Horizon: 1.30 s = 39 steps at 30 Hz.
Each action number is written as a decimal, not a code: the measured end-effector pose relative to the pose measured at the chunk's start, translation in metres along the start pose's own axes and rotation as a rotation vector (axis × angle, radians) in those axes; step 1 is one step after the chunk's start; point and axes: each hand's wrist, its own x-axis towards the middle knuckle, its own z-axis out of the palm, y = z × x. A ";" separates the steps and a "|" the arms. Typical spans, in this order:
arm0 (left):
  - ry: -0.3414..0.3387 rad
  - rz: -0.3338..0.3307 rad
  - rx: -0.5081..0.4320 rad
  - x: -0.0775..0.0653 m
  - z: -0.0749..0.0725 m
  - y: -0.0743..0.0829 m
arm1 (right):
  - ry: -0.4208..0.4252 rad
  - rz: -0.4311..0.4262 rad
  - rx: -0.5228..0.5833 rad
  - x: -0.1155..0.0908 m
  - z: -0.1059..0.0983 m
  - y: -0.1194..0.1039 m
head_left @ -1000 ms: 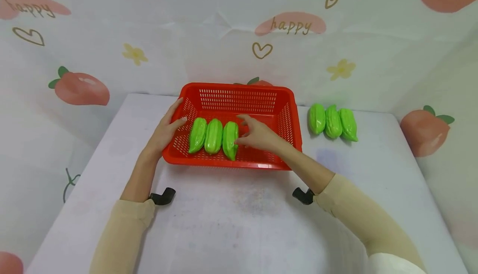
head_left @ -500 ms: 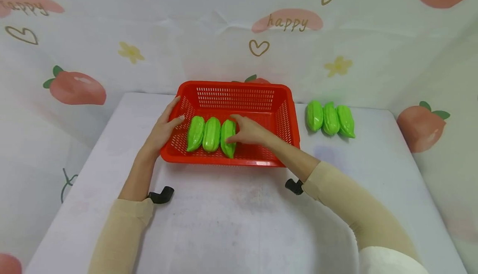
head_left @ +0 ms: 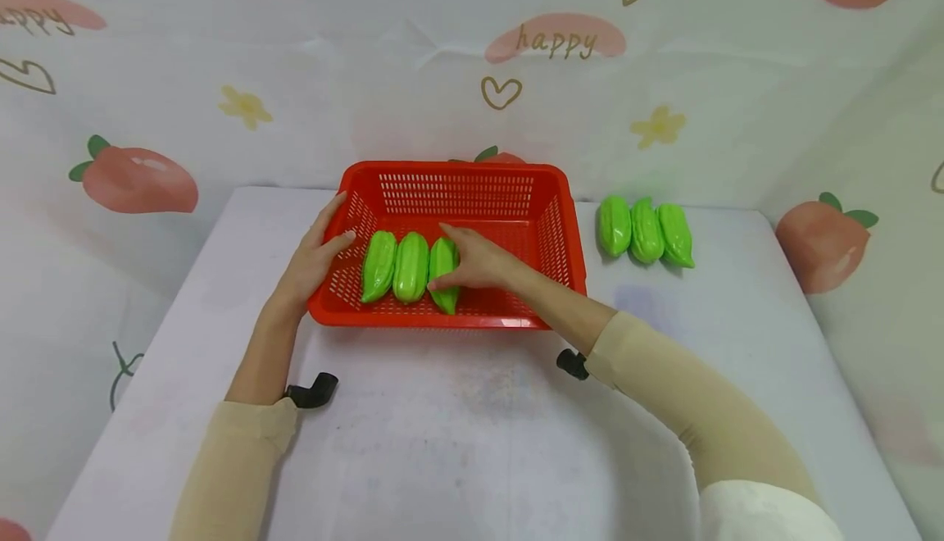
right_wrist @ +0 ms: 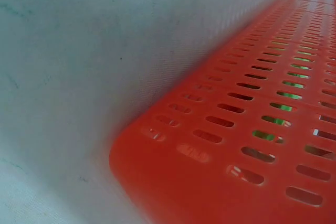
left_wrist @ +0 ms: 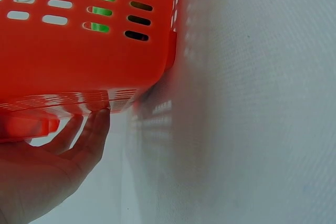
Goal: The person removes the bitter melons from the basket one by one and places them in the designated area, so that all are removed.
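Observation:
A red plastic basket (head_left: 442, 322) with slotted walls stands at the back of the table. In it, three glossy green star fruits lie side by side: a left one (head_left: 379, 267), a middle one (head_left: 410, 268) and a right one (head_left: 442, 257). My left hand (head_left: 306, 270) holds the basket's left side, thumb over the rim; in the left wrist view its fingers (left_wrist: 94, 135) touch the outer wall. With thumb and fingers curled round it, my right hand (head_left: 479, 262) grips the right star fruit. The right wrist view shows only the basket's outside (right_wrist: 210, 182), not the hand.
To the right of the basket, three more star fruits (head_left: 646, 230) lie in a row on the white table (head_left: 442, 443). A printed cloth (head_left: 413, 98) hangs close behind the table. Black wrist mounts (head_left: 313, 392) stick out from both forearms.
My right hand has moved left from beside the right star fruit and closed round it. The left hand stays at the basket's side. The whole head view has shifted slightly.

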 end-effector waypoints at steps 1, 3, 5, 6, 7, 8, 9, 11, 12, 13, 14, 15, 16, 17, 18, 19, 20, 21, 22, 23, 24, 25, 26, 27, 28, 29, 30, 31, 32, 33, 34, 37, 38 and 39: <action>0.001 0.004 -0.001 0.000 0.000 0.000 | -0.003 -0.001 0.000 0.000 0.000 0.000; 0.001 0.011 -0.005 0.000 0.001 0.000 | -0.010 -0.011 -0.009 0.001 0.001 0.000; -0.002 0.012 -0.008 0.000 0.001 0.001 | -0.021 -0.021 -0.024 0.001 0.002 0.001; -0.003 0.012 -0.007 0.000 0.001 0.001 | -0.027 -0.025 -0.033 0.001 0.002 0.001; -0.003 0.013 -0.008 0.000 0.001 0.001 | -0.031 -0.029 -0.043 0.001 0.002 0.000; -0.004 0.014 -0.010 0.000 0.001 0.001 | -0.034 -0.032 -0.052 0.002 0.002 0.000; -0.004 0.012 -0.011 0.000 0.001 0.001 | -0.038 -0.030 -0.060 0.002 0.002 0.000; -0.004 0.011 -0.011 0.000 0.001 0.001 | -0.039 -0.029 -0.068 0.002 0.002 0.000; -0.004 0.010 -0.012 0.000 0.001 0.001 | -0.038 -0.027 -0.066 0.002 0.002 0.000; -0.005 0.008 -0.014 0.000 0.001 0.001 | -0.038 -0.024 -0.065 0.001 0.002 -0.001; -0.005 0.006 -0.015 0.000 0.001 0.001 | -0.038 -0.022 -0.061 0.001 0.002 -0.001; -0.006 0.004 -0.015 0.000 0.001 0.001 | -0.039 -0.019 -0.057 0.001 0.002 -0.001; -0.006 0.003 -0.013 0.000 0.001 0.001 | -0.039 -0.017 -0.054 0.000 0.002 -0.001; -0.006 0.002 -0.012 0.000 0.001 0.001 | -0.038 -0.015 -0.051 0.000 0.002 -0.001; -0.006 0.002 -0.010 0.000 0.001 0.001 | -0.037 -0.015 -0.044 0.000 0.001 -0.002; -0.005 0.002 -0.007 0.000 0.001 0.001 | -0.031 -0.020 -0.043 -0.001 0.001 -0.002; -0.004 0.002 -0.004 0.000 0.000 0.001 | -0.021 -0.029 -0.039 -0.001 0.001 -0.002; -0.002 0.002 0.000 0.000 0.000 0.001 | -0.008 -0.041 -0.029 -0.001 0.000 -0.002; -0.001 0.003 0.003 0.000 0.000 0.001 | 0.010 -0.055 -0.014 -0.001 0.000 -0.002; 0.000 0.003 0.005 0.000 0.000 0.001 | 0.029 -0.072 0.003 -0.001 -0.001 -0.002; -0.001 0.003 0.005 0.000 0.000 0.001 | 0.051 -0.090 0.022 -0.001 -0.002 -0.002; -0.002 0.004 0.006 0.000 0.000 0.001 | 0.072 -0.107 0.041 -0.001 -0.003 -0.001; -0.003 0.004 0.005 0.000 0.000 0.001 | 0.088 -0.120 0.066 -0.001 -0.003 -0.001; -0.004 0.005 0.004 0.000 0.000 0.001 | 0.102 -0.133 0.091 -0.002 -0.004 -0.001; -0.006 0.004 0.001 0.000 0.000 0.001 | 0.112 -0.143 0.109 -0.002 -0.005 -0.001; -0.007 0.005 -0.001 0.000 0.000 0.002 | 0.119 -0.155 0.125 -0.002 -0.006 -0.001; -0.007 0.005 -0.003 0.000 0.000 0.002 | 0.125 -0.166 0.144 -0.003 -0.007 0.000; -0.008 0.008 -0.002 -0.001 0.000 0.002 | 0.126 -0.169 0.161 -0.003 -0.008 0.000; -0.007 0.008 -0.003 -0.001 0.000 0.002 | 0.127 -0.173 0.179 -0.003 -0.008 0.000; -0.008 0.009 -0.003 -0.001 0.000 0.002 | 0.127 -0.172 0.193 -0.004 -0.009 0.000; -0.007 0.010 -0.006 -0.002 0.000 0.002 | 0.125 -0.168 0.210 -0.004 -0.009 0.000; -0.010 0.010 -0.008 -0.002 0.000 0.002 | 0.117 -0.141 0.257 -0.007 -0.011 0.001; -0.010 0.009 -0.009 -0.003 0.000 0.002 | 0.111 -0.138 0.273 -0.008 -0.011 0.001; -0.011 0.010 -0.009 -0.003 0.000 0.001 | 0.107 -0.136 0.284 -0.009 -0.011 0.001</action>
